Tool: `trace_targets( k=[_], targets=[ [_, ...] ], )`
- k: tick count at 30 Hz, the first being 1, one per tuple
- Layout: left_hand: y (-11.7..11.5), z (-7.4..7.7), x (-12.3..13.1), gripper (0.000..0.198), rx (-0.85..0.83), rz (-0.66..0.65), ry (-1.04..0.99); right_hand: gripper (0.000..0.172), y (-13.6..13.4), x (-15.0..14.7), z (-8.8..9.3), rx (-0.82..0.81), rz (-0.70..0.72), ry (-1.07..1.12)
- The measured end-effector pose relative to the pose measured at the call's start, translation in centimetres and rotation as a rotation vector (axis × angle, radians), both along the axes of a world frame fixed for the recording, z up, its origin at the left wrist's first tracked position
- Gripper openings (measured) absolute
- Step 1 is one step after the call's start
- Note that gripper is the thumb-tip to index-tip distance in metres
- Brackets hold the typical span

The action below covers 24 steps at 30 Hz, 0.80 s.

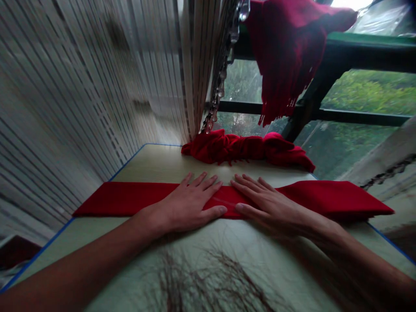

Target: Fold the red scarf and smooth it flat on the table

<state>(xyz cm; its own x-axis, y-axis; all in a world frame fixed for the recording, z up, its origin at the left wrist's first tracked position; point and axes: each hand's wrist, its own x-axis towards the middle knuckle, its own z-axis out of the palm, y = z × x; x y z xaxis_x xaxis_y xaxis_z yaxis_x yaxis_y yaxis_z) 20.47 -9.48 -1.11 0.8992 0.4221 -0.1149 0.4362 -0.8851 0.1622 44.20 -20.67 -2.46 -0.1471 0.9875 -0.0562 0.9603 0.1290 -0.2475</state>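
Observation:
A long red cloth [331, 199], folded into a flat strip, lies crosswise over the table. It looks like a scarf. Flat on the middle of the strip rests my left hand [188, 201], its fingers spread and pointing away from me. Beside it my right hand [266, 199] also lies on the cloth, fingers stretched out and angled to the left. A narrow gap separates the two thumbs, with red cloth showing between them. Neither hand grips the fabric. At the right, the strip is thicker and rises slightly, its end reaching past the table edge.
A bunched red scarf [243, 147] with fringe lies along the table's far edge. Another fringed red scarf [289, 56] hangs from the green window frame [370, 47]. String curtains [97, 86] line the left side. The pale table [143, 162] has a blue edge. Dark hair hangs in front.

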Motion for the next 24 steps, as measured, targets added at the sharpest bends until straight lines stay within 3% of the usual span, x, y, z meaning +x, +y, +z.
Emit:
trace_targets(
  k=[24],
  targets=[
    [-0.08,-0.03,0.06,0.079,-0.005,-0.004,-0.027,0.078,-0.05,0.19,-0.24,0.039,0.028,0.005]
  ],
)
